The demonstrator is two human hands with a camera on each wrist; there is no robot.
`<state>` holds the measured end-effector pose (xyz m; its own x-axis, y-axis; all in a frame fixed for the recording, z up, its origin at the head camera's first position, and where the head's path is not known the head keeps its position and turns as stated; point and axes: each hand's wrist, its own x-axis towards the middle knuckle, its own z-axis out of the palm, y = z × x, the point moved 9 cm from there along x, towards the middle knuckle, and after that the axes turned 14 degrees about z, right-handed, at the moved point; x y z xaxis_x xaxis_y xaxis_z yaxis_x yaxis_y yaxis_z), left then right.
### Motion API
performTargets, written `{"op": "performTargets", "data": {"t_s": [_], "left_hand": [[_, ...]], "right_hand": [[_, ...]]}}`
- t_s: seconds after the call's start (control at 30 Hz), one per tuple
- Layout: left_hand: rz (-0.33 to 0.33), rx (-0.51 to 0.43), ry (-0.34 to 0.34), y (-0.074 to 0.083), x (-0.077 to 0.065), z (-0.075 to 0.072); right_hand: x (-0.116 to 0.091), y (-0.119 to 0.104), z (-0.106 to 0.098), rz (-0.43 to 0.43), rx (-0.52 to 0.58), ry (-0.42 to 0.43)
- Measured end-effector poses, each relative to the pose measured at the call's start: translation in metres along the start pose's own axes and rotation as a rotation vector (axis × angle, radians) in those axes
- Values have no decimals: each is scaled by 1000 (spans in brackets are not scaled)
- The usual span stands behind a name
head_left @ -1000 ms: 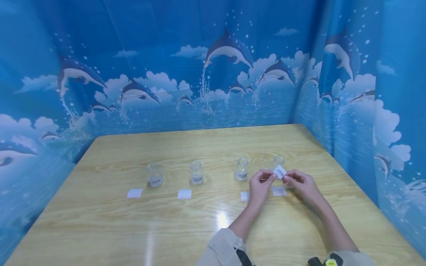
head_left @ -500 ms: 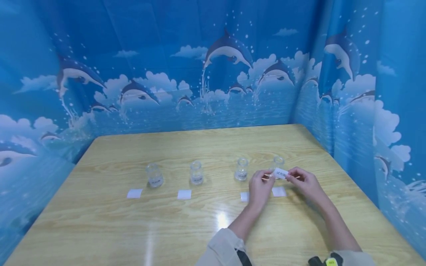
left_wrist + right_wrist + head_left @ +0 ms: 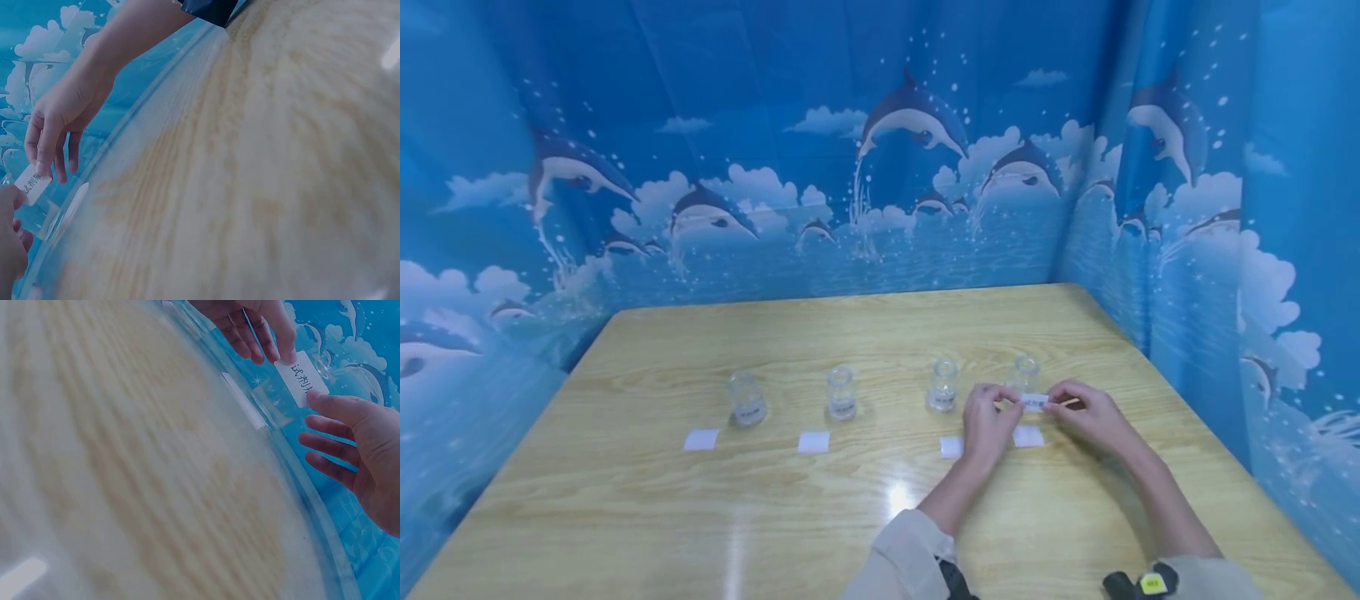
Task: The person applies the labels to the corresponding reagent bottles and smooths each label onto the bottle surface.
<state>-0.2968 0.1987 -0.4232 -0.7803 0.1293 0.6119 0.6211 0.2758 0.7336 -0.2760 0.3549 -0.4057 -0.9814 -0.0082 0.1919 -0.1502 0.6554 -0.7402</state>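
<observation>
Between both hands is a small white label (image 3: 300, 376) with dark handwritten characters. My left hand (image 3: 988, 425) pinches its left end between thumb and finger. At the other end, my right hand (image 3: 1088, 417) pinches it the same way, thumb over the written face in the right wrist view. Right behind the label stands a clear glass bottle (image 3: 1026, 371), its lower part covered by label and fingers in the head view. A white paper piece (image 3: 1028, 436) lies on the table just below the hands.
Three more clear glass bottles stand in a row to the left, each with dark writing low on it: the nearest bottle (image 3: 942, 387), a middle bottle (image 3: 841, 393) and a far-left bottle (image 3: 747, 400). White paper pieces (image 3: 814, 442) lie before them on the wooden table (image 3: 662, 508).
The label has turned from a tilted diamond to level and come down in front of the right-hand bottle. Both hands keep hold of its ends. The other bottles and papers stay in place.
</observation>
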Motion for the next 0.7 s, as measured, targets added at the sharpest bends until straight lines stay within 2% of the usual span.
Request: {"op": "performTargets", "data": {"t_s": [0.13,0.2,0.4,0.53,0.7], "left_hand": [[6,69,-9,0,0,2],[7,78,-20,0,0,4],[-17,63,-50,-3,0,10],[-3,58,-42,-4,1,11],[-31,39,-40,-6,3,12]], "right_hand": [[5,-4,3,-96,-23,37],[8,-3,4,-116,-24,56],[13,7,8,-110,0,76],[14,10,9,-96,17,83],[15,10,9,-90,27,81]]}}
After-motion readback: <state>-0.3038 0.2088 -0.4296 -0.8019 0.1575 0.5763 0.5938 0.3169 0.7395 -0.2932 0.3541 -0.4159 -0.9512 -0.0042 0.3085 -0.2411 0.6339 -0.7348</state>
